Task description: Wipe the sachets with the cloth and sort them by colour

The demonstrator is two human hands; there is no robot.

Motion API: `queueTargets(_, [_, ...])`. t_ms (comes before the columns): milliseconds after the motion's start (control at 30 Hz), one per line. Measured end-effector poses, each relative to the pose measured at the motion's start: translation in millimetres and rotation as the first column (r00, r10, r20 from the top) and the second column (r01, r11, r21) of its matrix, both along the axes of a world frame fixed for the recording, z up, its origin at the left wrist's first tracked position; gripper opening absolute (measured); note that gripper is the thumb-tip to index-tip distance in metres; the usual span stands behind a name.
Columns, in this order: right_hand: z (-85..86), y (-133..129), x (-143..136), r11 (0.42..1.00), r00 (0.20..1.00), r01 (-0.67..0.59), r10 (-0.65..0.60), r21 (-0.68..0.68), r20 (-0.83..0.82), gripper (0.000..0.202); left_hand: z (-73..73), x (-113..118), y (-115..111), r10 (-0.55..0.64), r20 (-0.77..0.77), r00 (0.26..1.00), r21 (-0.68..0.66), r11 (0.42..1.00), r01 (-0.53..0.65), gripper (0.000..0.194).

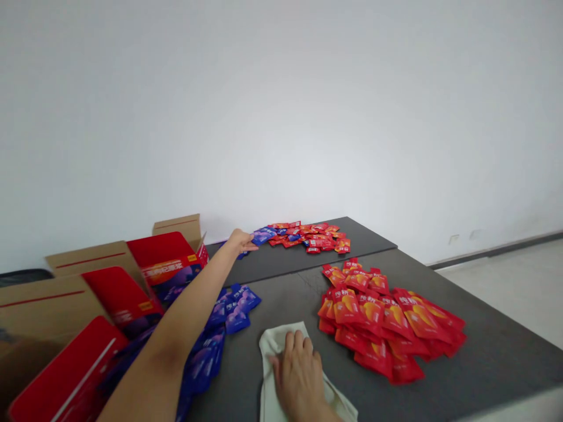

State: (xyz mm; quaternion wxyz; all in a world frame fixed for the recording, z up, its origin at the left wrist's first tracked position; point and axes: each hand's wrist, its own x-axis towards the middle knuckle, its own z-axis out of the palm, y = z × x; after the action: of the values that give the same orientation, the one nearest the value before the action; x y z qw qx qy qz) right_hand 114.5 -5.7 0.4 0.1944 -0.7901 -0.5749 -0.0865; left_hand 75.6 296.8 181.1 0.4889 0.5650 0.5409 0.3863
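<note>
My left hand [243,240] is stretched far forward over the back table. Its fingertips meet the left edge of a blue packet [264,235], with the thumb held apart below; a firm hold on the packet does not show. My right hand [301,375] lies flat, fingers extended, on a pale folded cloth [273,346] at the near edge. Beside my left forearm are blue packets [237,306], partly hidden by the arm. Red packets [373,319] with an orange fruit print are heaped to the right of the cloth.
Open red and brown cartons [169,264] stand along the left side. A mixed pile of red packets [323,237] and a few blue ones lies on the back table [281,261]. Between the two dark tables runs a seam. A white wall [281,117] rises behind.
</note>
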Motion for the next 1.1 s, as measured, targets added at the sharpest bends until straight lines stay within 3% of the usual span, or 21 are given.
queueTargets(133, [10.5, -9.1, -5.5, 1.000, 1.000, 0.012, -0.012, 0.005, -0.003, 0.036, -24.9, -9.4, -58.1, -0.056, -0.030, 0.998, -0.109, 0.993, 0.053, 0.030])
queueTargets(300, [23.1, -34.9, -7.4, 0.988, 0.993, 0.056, -0.069, -0.141, -0.093, 0.027, -85.6, -34.6, -143.2, -0.109, -0.056, 0.992, -0.282, 0.955, 0.089, 0.020])
queueTargets(433, [35.5, -72.0, 3.1, 0.974, 0.985, -0.011, -0.028, -0.227, -0.168, 0.028, -126.9, -66.6, -205.3, -0.134, -0.074, 0.988, -0.403, 0.910, 0.094, 0.022])
queueTargets(567, [74.0, -88.3, 21.6, 0.994, 0.974, -0.001, -0.023, -0.106, -0.227, 0.035, -157.3, -92.2, -249.6, -0.146, -0.008, 0.989, -0.440, 0.889, 0.128, 0.015])
queueTargets(633, [96.0, -81.6, 25.4, 0.998, 0.972, 0.054, -0.049, 0.017, -0.229, 0.044, -168.2, -98.0, -264.3, -0.116, 0.059, 0.992, -0.408, 0.904, 0.130, 0.012])
queueTargets(700, [107.7, -70.4, 19.8, 0.989, 0.973, 0.093, -0.065, 0.114, -0.223, 0.050, -174.0, -101.7, -275.1, -0.078, 0.109, 0.991, -0.374, 0.920, 0.114, 0.012])
queueTargets(800, [92.6, -61.0, -6.1, 0.997, 0.983, 0.020, -0.006, 0.079, -0.182, 0.054, -173.6, -108.2, -285.0, -0.111, 0.152, 0.982, -0.355, 0.921, 0.159, 0.010])
queueTargets(933, [37.3, -65.5, -41.4, 0.969, 0.974, -0.215, 0.204, -0.124, -0.098, 0.045, -171.2, -115.6, -287.9, -0.157, 0.133, 0.979, -0.327, 0.925, 0.193, 0.004])
queueTargets(1000, [18.1, -63.3, -45.1, 0.962, 0.969, -0.247, 0.242, -0.118, -0.051, 0.040, -174.7, -115.7, -286.7, -0.134, 0.121, 0.984, -0.302, 0.939, 0.165, 0.006])
queueTargets(1100, [13.0, -47.2, -31.0, 0.964, 0.975, -0.221, 0.219, -0.147, -0.033, 0.035, -183.0, -111.8, -285.5, -0.119, 0.138, 0.983, -0.257, 0.955, 0.151, 0.008])
